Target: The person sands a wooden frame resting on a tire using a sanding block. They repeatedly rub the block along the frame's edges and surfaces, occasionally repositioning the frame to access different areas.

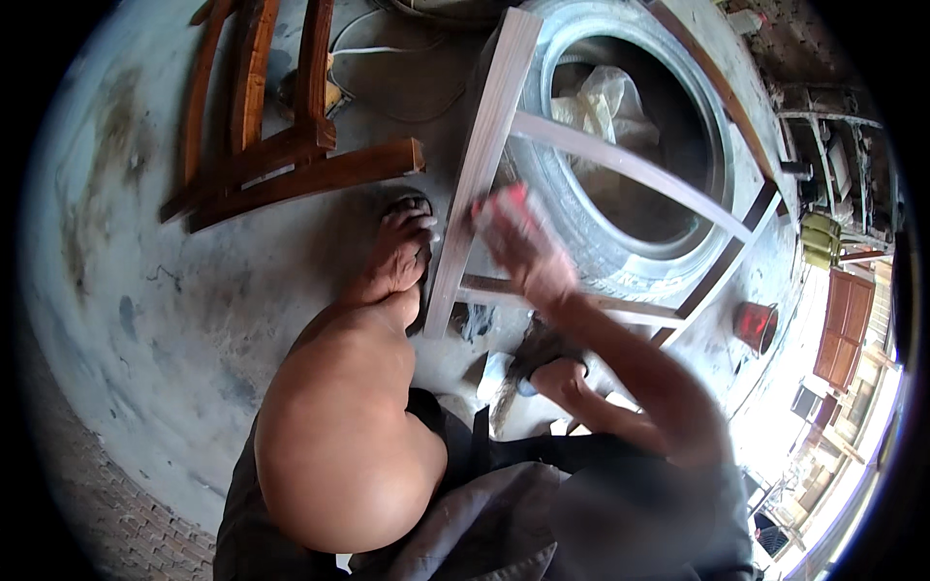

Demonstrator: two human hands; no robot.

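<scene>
Tyre (581,232); dark chair frame (281,165); red bucket (756,324)

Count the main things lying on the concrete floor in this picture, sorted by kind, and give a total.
Pale sanded wooden frame leaning on the tyre: 1
Dark brown varnished wooden frame: 1
Grey rubber tyre: 1
Small red bucket: 1
Total: 4

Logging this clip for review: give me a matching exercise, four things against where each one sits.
Things:
1. tyre
2. dark wooden frame
3. red bucket
4. pale wooden frame

Places:
A. on the floor, upper left
B. lying on the tyre
C. on the floor, right of the tyre
D. under the pale frame, a plastic bag in its hole

Pairs: 1-D, 2-A, 3-C, 4-B
</scene>
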